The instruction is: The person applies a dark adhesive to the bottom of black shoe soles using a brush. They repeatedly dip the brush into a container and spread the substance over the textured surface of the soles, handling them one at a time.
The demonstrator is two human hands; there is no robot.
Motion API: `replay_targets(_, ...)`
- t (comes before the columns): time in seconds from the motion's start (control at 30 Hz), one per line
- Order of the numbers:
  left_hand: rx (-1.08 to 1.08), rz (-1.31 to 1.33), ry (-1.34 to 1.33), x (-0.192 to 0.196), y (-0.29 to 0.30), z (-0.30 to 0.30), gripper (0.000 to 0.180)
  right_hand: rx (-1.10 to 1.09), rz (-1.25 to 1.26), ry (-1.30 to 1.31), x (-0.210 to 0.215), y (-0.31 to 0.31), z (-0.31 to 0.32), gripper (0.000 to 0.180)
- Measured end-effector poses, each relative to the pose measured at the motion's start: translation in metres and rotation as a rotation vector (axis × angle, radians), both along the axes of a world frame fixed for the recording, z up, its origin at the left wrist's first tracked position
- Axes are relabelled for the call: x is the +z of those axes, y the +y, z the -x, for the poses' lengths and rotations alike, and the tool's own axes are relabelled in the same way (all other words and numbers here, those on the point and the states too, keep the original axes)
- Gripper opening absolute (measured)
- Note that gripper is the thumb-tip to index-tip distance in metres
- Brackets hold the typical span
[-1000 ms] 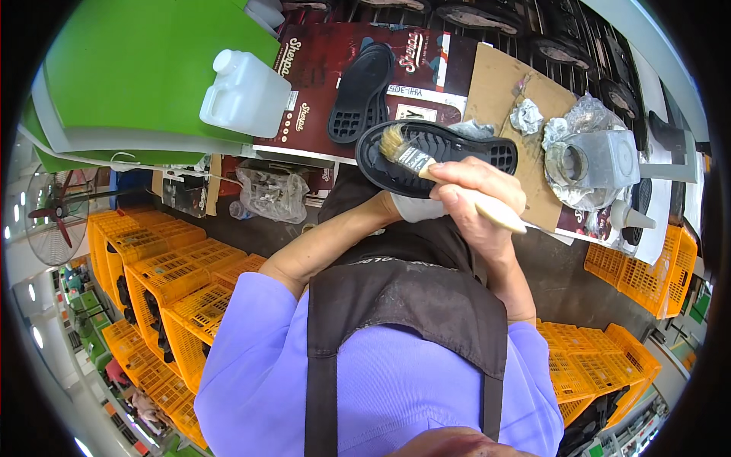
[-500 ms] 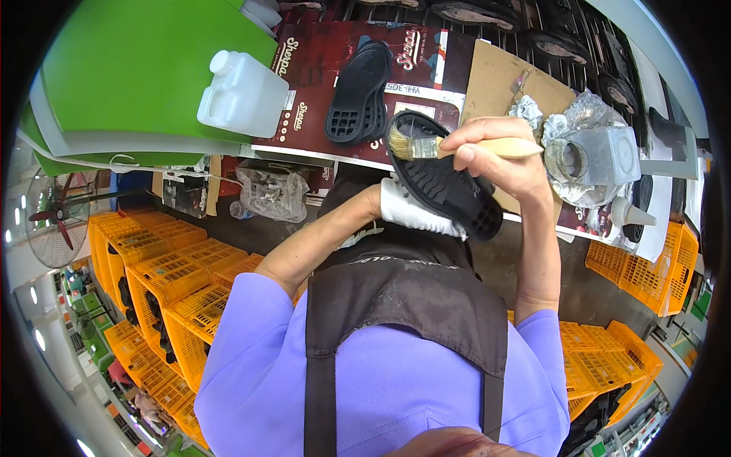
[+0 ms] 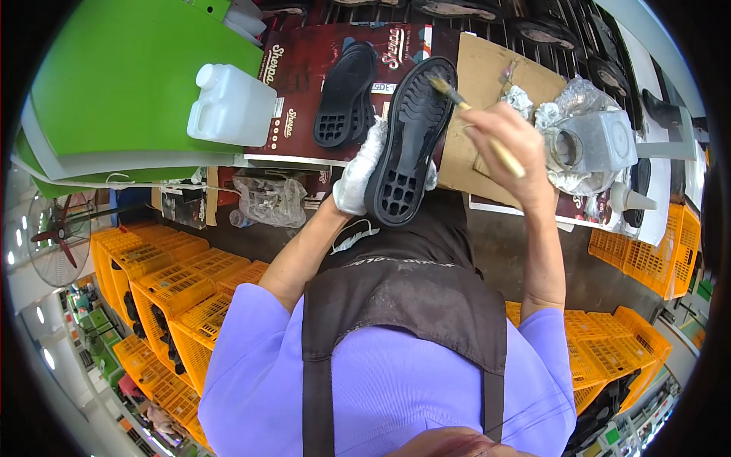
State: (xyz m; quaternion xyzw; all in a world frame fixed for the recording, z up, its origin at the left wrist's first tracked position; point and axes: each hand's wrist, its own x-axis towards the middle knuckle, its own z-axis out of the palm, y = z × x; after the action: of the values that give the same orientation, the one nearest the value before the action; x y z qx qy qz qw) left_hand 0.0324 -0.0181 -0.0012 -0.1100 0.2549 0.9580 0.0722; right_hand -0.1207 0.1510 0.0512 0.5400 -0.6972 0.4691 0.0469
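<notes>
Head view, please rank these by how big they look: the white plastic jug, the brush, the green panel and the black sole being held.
Largest to smallest:
1. Green panel
2. Held black sole
3. White plastic jug
4. Brush, partly covered by the right hand

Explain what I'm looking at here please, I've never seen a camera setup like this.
These are a person's own two hands, no robot. The view comes from a wide fisheye camera worn on the person's head, looking down, so straight edges bend. The white-gloved left hand holds a black shoe sole. The right hand, bare, grips a brush in its fingers, the bristles over the sole's far end. On dark red cardboard lie more black soles, with a whitish jug to their left and a clear container farther right.
</notes>
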Motion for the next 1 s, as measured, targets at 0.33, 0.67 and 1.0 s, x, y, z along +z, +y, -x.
replay_targets(0.33, -0.01, -0.113, -0.089, -0.001, -0.008, -0.003, 0.072, 0.266, -0.256, -1.043, 0.015, 0.005, -0.025, 0.016)
replay_targets(0.67, -0.001, -0.15, -0.056, -0.015, -0.01, 0.001, 0.065, 0.143, -0.051, 0.029, -0.018, 0.001, -0.027, 0.022)
replay_targets(1.0, -0.129, -0.14, -0.03, -0.011, -0.017, -0.008, 0.065, 0.21, -0.141, -0.021, -0.011, 0.005, 0.002, 0.025)
